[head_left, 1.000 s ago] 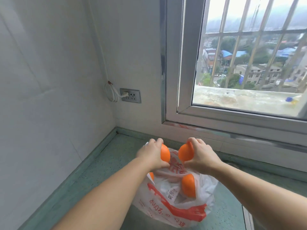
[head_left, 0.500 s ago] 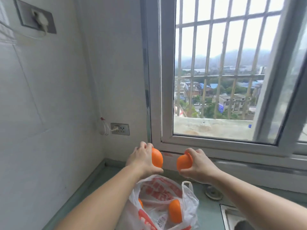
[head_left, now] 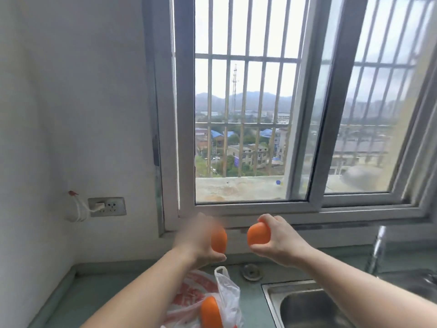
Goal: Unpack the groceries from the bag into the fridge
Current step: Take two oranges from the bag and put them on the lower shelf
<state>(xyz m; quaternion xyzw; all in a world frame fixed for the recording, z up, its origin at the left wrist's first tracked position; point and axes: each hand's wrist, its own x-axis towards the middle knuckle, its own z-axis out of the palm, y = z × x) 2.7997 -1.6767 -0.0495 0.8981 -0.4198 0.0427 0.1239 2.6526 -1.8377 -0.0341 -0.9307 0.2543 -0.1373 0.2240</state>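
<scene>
Two oranges are in my hands, one in each, and I hold them up in front of the window frame, above the counter. My left hand (head_left: pixel 197 240) is blurred, but I can see its fingers are curled round the left orange (head_left: pixel 219 240), with the thumb under the fruit. My right hand (head_left: pixel 280 242) grips the right orange (head_left: pixel 258 234) from the side, the fingers over the top and the thumb below it. The two oranges are near each other but they do not touch, a small gap is between them. Below my left forearm the plastic bag (head_left: pixel 224 290) lies on the green counter (head_left: pixel 94 294); it is white with red printing and its mouth is open, one handle loop stands up. Inside the bag a third orange (head_left: pixel 211 312) is visible, at the bottom edge of the view. To the right of the bag a steel sink (head_left: pixel 305 306) is set into the counter, and a round metal fitting (head_left: pixel 251 272) sits on the counter between the bag and the wall. A tap (head_left: pixel 378 247) rises at the far right, it looks blurred. On the white wall at the left a socket (head_left: pixel 107 207) has a white plug in it, with a coiled white cable (head_left: pixel 76 211) hanging just beside. Behind my hands the sliding window (head_left: pixel 243 129) shows pale bars, and buildings and hills far outside.
</scene>
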